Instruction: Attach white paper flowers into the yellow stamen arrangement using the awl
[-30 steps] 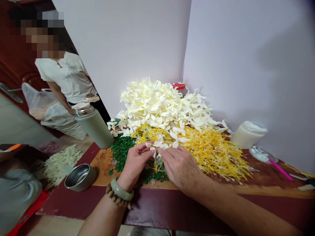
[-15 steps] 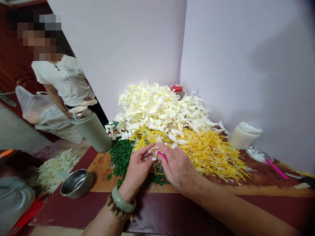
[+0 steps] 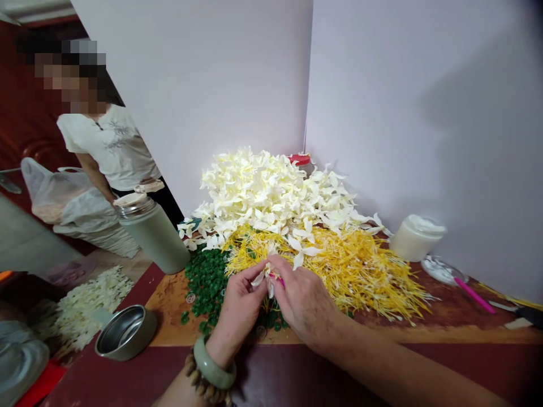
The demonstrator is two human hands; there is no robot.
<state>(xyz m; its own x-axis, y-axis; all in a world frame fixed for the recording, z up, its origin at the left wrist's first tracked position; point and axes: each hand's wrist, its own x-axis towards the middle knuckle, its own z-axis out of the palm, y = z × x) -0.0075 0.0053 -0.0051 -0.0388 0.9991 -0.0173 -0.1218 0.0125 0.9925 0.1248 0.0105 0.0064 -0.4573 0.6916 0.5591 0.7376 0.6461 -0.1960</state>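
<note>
My left hand (image 3: 237,302) pinches a white artificial flower (image 3: 270,288) between thumb and fingers. Close against it, my right hand (image 3: 307,299) is closed around a thin pink stick (image 3: 278,279), with the index finger reaching the petals. The stick's tip is partly hidden among fingers and petals. Just beyond both hands lies a heap of yellow and white artificial stamens (image 3: 369,271). Behind that rises a large pile of white petal pieces (image 3: 275,192). Small green plastic pieces (image 3: 206,280) spread out to the left of the hands and partly under them.
A green thermos (image 3: 156,240) and a metal-lined cup (image 3: 127,336) stand left. At right are a jar of white stuff (image 3: 418,240), a small dish (image 3: 436,268), another pink stick (image 3: 474,295) and a dark-handled tool (image 3: 530,314). Another person (image 3: 110,150) stands beyond the wall panel.
The view has tilted slightly, so everything sits a little lower. Both hands stay together at the flower; the fingers have closed in and less of the pink stick shows.
</note>
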